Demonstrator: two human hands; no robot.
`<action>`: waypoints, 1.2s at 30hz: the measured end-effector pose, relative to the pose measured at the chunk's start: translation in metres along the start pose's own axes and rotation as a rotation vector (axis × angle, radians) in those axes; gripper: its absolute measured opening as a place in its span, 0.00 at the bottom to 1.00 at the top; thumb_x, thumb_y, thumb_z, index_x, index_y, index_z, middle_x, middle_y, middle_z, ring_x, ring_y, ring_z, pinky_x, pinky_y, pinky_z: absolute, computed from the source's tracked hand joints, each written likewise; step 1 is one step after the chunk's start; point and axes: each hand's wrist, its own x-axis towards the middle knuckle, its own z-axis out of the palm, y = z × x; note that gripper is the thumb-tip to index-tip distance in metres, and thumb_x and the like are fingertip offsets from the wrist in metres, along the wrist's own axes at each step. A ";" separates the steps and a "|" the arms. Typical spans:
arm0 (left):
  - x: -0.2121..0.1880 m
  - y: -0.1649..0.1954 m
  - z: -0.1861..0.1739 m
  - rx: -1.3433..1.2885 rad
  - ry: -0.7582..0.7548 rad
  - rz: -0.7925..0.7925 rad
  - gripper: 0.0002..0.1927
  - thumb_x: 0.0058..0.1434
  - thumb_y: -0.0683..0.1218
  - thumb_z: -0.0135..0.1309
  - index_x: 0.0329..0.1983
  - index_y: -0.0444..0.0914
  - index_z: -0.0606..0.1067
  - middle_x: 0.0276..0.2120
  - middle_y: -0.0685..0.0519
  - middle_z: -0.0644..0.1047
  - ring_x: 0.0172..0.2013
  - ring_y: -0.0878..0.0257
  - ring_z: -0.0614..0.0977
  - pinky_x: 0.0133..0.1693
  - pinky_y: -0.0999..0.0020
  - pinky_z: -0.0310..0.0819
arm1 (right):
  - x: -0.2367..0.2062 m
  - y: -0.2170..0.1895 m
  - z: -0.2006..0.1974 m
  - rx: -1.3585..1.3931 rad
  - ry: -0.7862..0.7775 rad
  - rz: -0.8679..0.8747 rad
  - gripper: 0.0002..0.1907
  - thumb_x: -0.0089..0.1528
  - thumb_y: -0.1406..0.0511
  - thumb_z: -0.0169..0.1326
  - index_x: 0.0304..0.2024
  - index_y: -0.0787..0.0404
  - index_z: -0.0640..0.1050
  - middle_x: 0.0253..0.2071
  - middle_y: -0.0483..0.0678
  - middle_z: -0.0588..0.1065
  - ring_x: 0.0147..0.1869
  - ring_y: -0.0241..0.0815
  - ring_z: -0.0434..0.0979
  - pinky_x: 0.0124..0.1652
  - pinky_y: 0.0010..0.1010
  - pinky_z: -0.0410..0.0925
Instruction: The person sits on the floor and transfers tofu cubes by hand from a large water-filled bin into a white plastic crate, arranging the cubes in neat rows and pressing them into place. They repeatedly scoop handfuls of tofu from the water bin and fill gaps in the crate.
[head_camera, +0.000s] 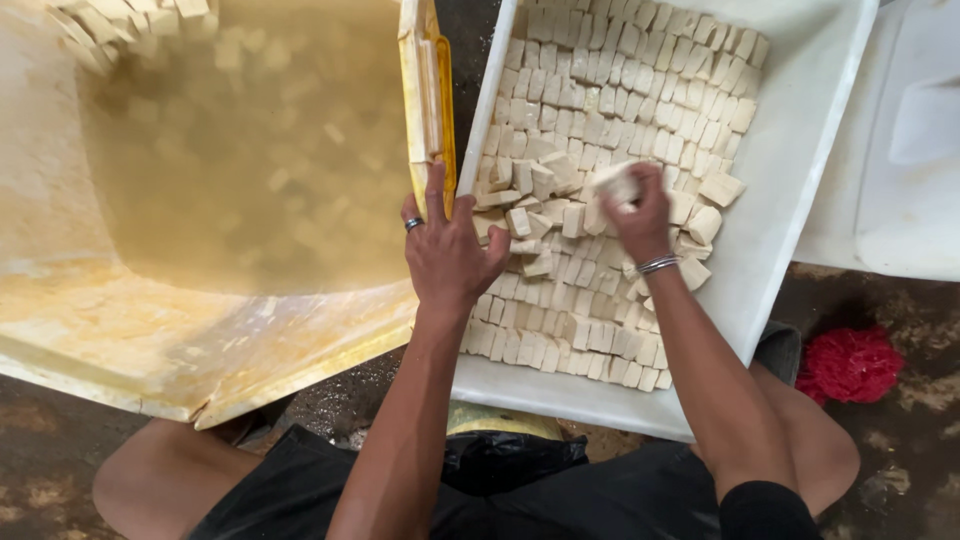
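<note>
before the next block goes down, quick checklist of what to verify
1. Right hand grips a pale block: ok.
2. Left hand rests on the white tray rim beside the yellow tub: ok.
3. Laid rows neat at the far end: ok.
4. Blocks near the hands lined up: not ok, jumbled.
5. Bare tray floor left on the right: ok.
6. Count of blocks in the murky tub: cannot tell.

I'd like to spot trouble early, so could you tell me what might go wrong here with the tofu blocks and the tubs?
1. The right hand grips a pale tofu block; it looks soft and may crumble.
2. Loose blocks near the left hand lie jumbled and could disturb the neat rows.
3. The yellow tub of cloudy liquid sits tilted and might slosh over its rim.
</note>
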 end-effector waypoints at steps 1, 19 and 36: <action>-0.001 0.000 0.000 0.003 -0.003 -0.008 0.21 0.51 0.53 0.59 0.43 0.35 0.79 0.70 0.42 0.64 0.62 0.30 0.66 0.58 0.43 0.67 | 0.000 0.001 -0.009 -0.036 0.018 0.060 0.24 0.62 0.62 0.66 0.54 0.61 0.69 0.45 0.52 0.78 0.45 0.42 0.81 0.42 0.32 0.76; 0.000 0.001 0.000 -0.005 0.042 0.009 0.20 0.50 0.52 0.58 0.42 0.36 0.79 0.69 0.41 0.65 0.61 0.33 0.68 0.60 0.43 0.66 | -0.033 0.009 -0.006 -0.547 -0.056 0.074 0.35 0.50 0.63 0.72 0.55 0.58 0.68 0.46 0.54 0.77 0.41 0.50 0.79 0.42 0.42 0.73; 0.000 0.000 0.001 -0.003 0.004 0.033 0.19 0.53 0.53 0.58 0.42 0.35 0.78 0.70 0.40 0.63 0.67 0.41 0.69 0.66 0.43 0.61 | -0.078 0.018 -0.006 -0.530 -0.127 -0.153 0.28 0.57 0.61 0.70 0.53 0.58 0.68 0.50 0.55 0.76 0.49 0.55 0.80 0.47 0.41 0.74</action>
